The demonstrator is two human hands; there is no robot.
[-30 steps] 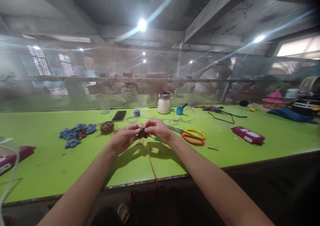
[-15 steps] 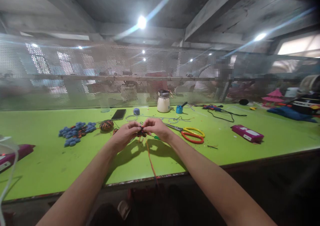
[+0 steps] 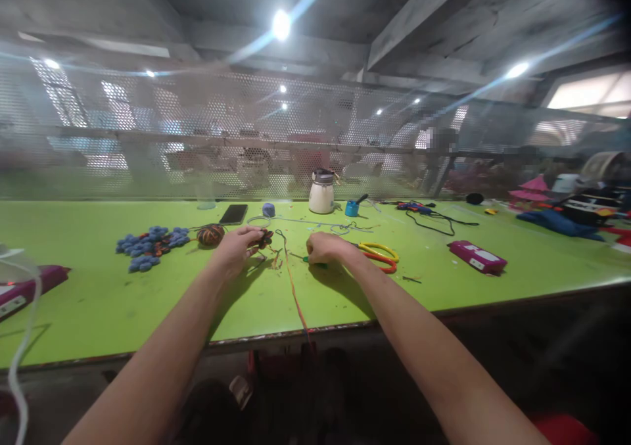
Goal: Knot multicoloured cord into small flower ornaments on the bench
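My left hand (image 3: 235, 246) pinches a small dark crocheted flower (image 3: 266, 237) with orange-red flecks just above the table. An orange strand of yarn (image 3: 294, 291) runs from beside the flower over the table's front edge. My right hand (image 3: 329, 248) has its fingers curled down around the green handle of a crochet hook (image 3: 306, 259), whose thin shaft points left. Close behind that hand lie scissors (image 3: 382, 253) with yellow and orange handles, their blades mostly hidden. A multicoloured yarn ball (image 3: 211, 235) sits left of my left hand.
Blue crocheted flowers (image 3: 148, 248) lie joined at the left. Further back are a phone (image 3: 233, 214), a small blue yarn ball (image 3: 268, 210), a white jar (image 3: 322, 194) and a blue pot (image 3: 351, 208). Purple power strips (image 3: 477, 257) flank the work area. A perforated screen (image 3: 236, 149) stands behind.
My hands have come apart. The left has moved slightly left with the flower; the right has let go of it, moved right and closed on the crochet hook.
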